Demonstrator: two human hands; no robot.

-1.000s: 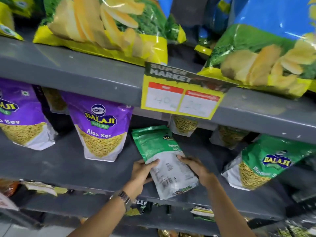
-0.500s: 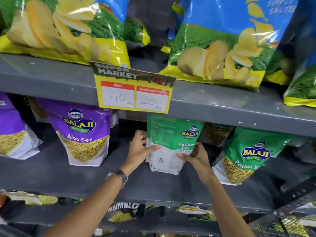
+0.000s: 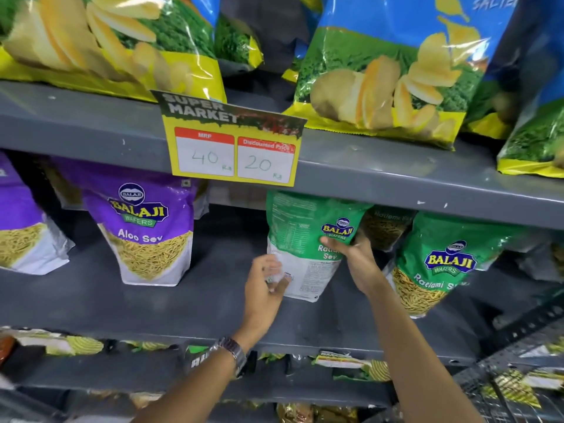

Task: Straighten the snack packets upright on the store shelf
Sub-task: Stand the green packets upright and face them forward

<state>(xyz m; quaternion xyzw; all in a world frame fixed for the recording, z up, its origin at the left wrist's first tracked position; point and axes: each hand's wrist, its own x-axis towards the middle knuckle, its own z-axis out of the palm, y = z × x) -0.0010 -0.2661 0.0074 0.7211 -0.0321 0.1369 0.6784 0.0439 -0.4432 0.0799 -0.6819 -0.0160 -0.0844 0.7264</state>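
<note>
Head view, centre of frame: green Ratlami Sev packet (image 3: 308, 239) stood near upright on the grey middle shelf (image 3: 152, 306), its top tucked under the upper shelf's lip, back panel facing out. Right hand (image 3: 355, 257) gripped the packet's right edge, thumb across the front, probably steadying it. Left hand (image 3: 264, 288) sat at the lower left corner, fingers (image 3: 276, 270) loosely spread and motion-blurred; could not tell whether they touched the foil. Purple Aloo Sev packet (image 3: 146, 230) stood left of centre, well apart; another green packet (image 3: 442, 264) leaned at right. Price card (image 3: 233, 148) covered the shelf edge above. Packets behind were mostly hidden; lower shelf contents too dark to read.
</note>
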